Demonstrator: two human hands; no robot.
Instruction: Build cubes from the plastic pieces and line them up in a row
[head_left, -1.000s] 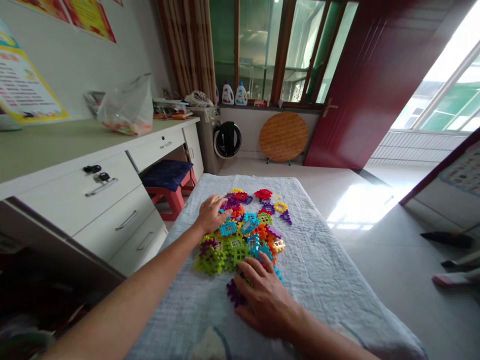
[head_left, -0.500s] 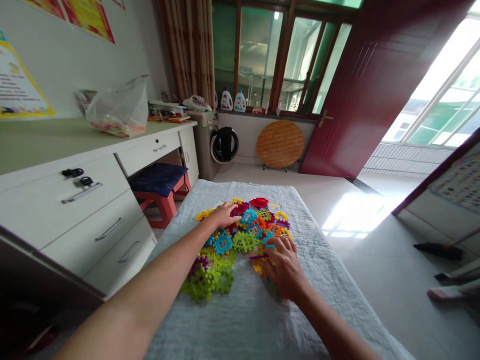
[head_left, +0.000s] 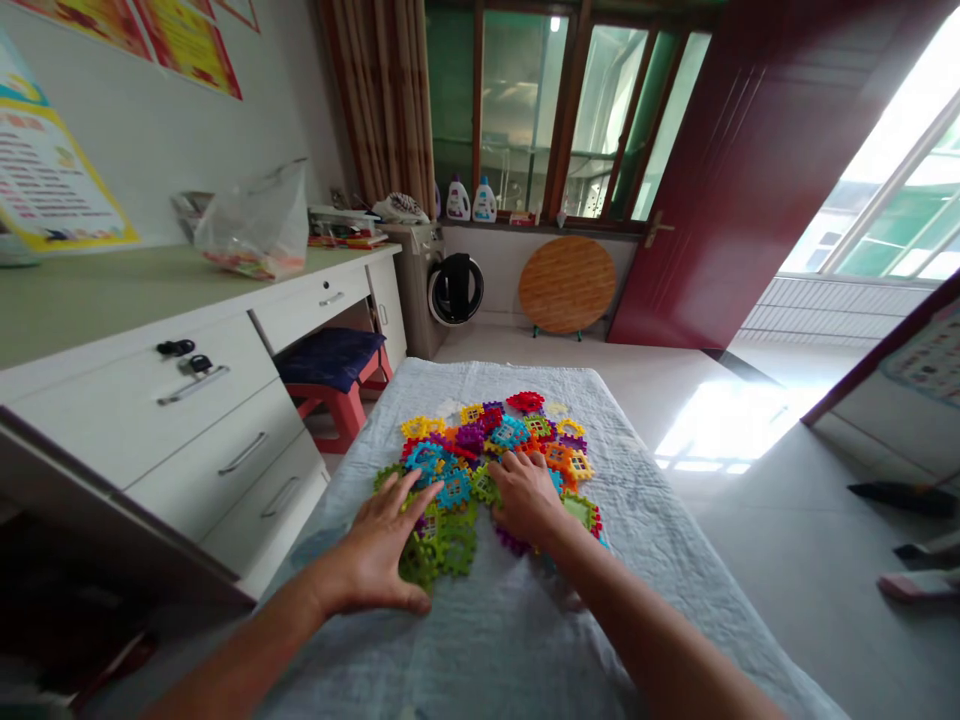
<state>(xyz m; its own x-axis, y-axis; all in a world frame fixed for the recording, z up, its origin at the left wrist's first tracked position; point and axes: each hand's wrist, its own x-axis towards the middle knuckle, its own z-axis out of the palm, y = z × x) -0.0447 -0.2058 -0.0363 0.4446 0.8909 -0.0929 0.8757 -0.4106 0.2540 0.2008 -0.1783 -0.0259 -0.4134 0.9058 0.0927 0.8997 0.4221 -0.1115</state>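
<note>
**A:** What sits in the middle of the view?

**B:** A heap of flat plastic interlocking tiles [head_left: 495, 450] in many colours: green, blue, purple, orange, yellow and red. They lie spread on a pale, wrinkled cloth [head_left: 637, 530] that covers a long surface running away from the viewer. The heap sits around the middle of the cloth, with green tiles at its near left edge and a red one at the far end.

**A:** Where are the hands?

**B:** Both reach in from the near edge. The left hand [head_left: 379, 550] lies palm down with its fingers spread wide; the fingertips rest on the green tiles at the near left of the heap, and the thumb presses the cloth. The right hand [head_left: 525, 495] is also palm down, fingers loosely together and flat on top of the tiles in the middle of the heap. Neither hand is pinching or lifting a tile.

**A:** And around them?

**B:** To the left stands a long white desk [head_left: 112, 300] with drawers. A clear plastic bag [head_left: 251, 225] rests on its top, and a red stool [head_left: 337, 375] with a dark cushion is tucked under it. At the far end are windows, two detergent bottles [head_left: 469, 200] on the sill, and a round wooden board [head_left: 566, 285] leaning on the wall. A dark red door [head_left: 750, 170] stands open at the far right.
</note>
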